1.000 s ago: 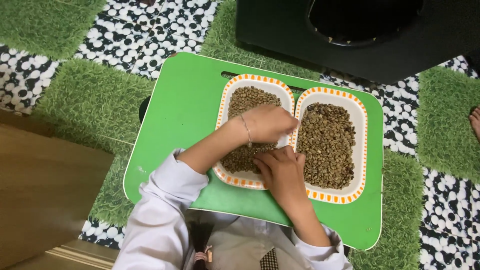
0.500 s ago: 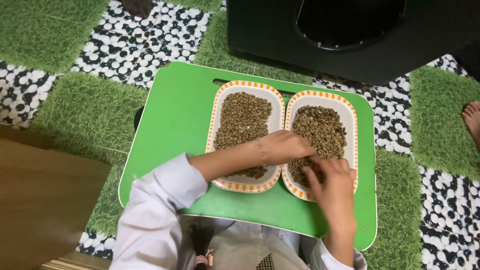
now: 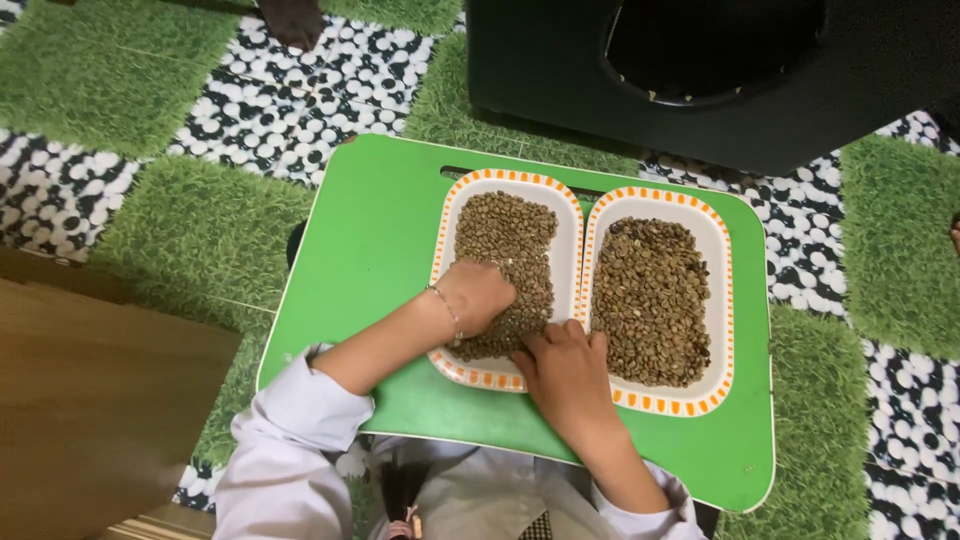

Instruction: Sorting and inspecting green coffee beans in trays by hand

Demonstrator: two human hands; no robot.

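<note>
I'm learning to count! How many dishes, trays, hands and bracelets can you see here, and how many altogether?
Dishes with orange-striped rims, full of brownish beans: 2, the left dish and the right dish
Green tray: 1
Hands: 2, the left hand and the right hand, both at the left dish
Bracelet: 1
Total: 6

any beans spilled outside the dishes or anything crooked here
Nothing stands out. The beans stay inside both dishes on the green tray, none on the tray. The left hand and right hand rest in the left dish.
</note>
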